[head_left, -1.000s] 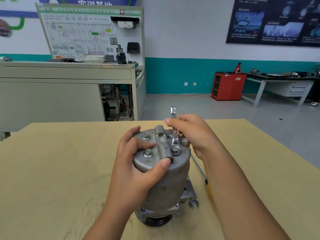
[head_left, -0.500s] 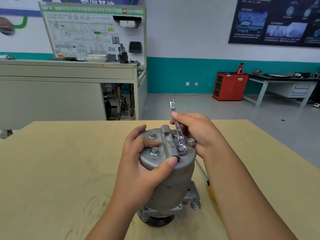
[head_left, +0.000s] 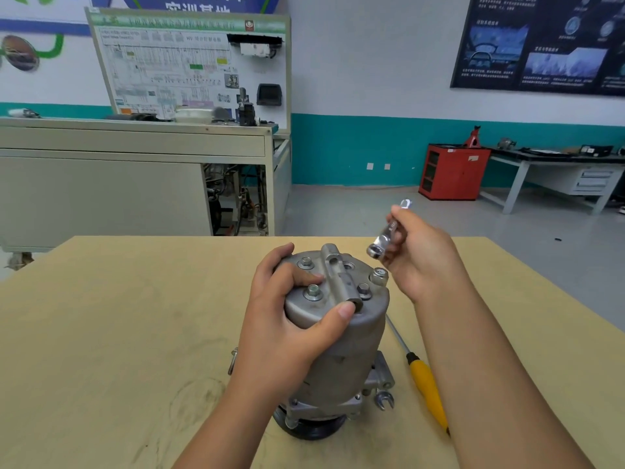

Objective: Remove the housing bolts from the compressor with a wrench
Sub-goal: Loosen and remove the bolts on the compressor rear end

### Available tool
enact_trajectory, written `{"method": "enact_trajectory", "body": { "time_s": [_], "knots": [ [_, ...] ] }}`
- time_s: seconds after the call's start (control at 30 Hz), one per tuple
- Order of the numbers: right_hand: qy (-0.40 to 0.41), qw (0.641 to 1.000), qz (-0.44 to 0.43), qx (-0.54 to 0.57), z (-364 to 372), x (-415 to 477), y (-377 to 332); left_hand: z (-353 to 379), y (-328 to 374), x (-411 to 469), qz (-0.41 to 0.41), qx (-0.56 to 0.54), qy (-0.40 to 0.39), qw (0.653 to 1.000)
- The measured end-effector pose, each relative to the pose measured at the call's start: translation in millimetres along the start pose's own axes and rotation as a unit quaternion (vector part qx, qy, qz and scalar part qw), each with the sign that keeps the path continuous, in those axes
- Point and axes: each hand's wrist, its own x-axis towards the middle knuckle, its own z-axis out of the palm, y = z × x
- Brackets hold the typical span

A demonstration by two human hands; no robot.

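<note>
A grey metal compressor [head_left: 341,346] stands upright on the tan table [head_left: 101,333], pulley end down. Several hex housing bolts sit in its top cover, among them a front left bolt [head_left: 313,291], a rear left bolt [head_left: 305,263] and a right bolt [head_left: 379,274]. My left hand [head_left: 287,319] wraps the cover from the left, thumb on its front rim. My right hand [head_left: 419,257] holds a small shiny wrench [head_left: 384,240] in the air, up and to the right of the cover, its ring end clear of the bolts.
A yellow-handled screwdriver [head_left: 424,380] lies on the table right of the compressor, beside a second small open-end wrench [head_left: 384,400] at its base. Beyond the table's far edge stand a grey training bench [head_left: 135,164], a red cabinet [head_left: 453,172] and open floor.
The wrench was seated on the front right bolt half a second ago. My right hand has since lifted it off and swung it up and right. My left hand kept its grip.
</note>
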Motion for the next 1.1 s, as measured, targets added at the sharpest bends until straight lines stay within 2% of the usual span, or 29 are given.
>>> {"method": "enact_trajectory", "body": {
  "time_s": [0.17,0.3,0.37,0.53,0.77,0.83,1.0,1.03,1.1],
  "knots": [
    [-0.026,0.994,-0.104,-0.022,-18,-34,-9,0,-1,0,0.001,-0.001,0.0,1.0],
    [-0.067,0.975,-0.193,-0.087,-38,-69,-2,1,-1,0,0.003,0.001,0.003,1.0],
    [-0.055,0.961,-0.237,-0.133,-42,-82,4,2,0,1,0.004,0.003,0.002,1.0],
    [-0.002,0.891,-0.36,-0.277,-44,-104,15,3,1,1,0.006,0.006,0.006,1.0],
    [0.022,0.775,-0.454,-0.439,-43,-123,29,4,2,1,0.007,0.004,0.007,1.0],
    [0.026,0.757,-0.474,-0.448,-41,-124,34,4,2,1,0.008,0.006,0.008,1.0],
    [0.013,0.765,-0.475,-0.435,-43,-122,38,3,1,1,0.007,0.007,0.006,1.0],
    [0.012,0.773,-0.467,-0.43,-42,-123,38,4,1,1,0.007,0.007,0.007,1.0],
    [0.002,0.819,-0.429,-0.382,-42,-123,39,4,0,1,0.008,0.008,0.008,1.0]
  ]
}}
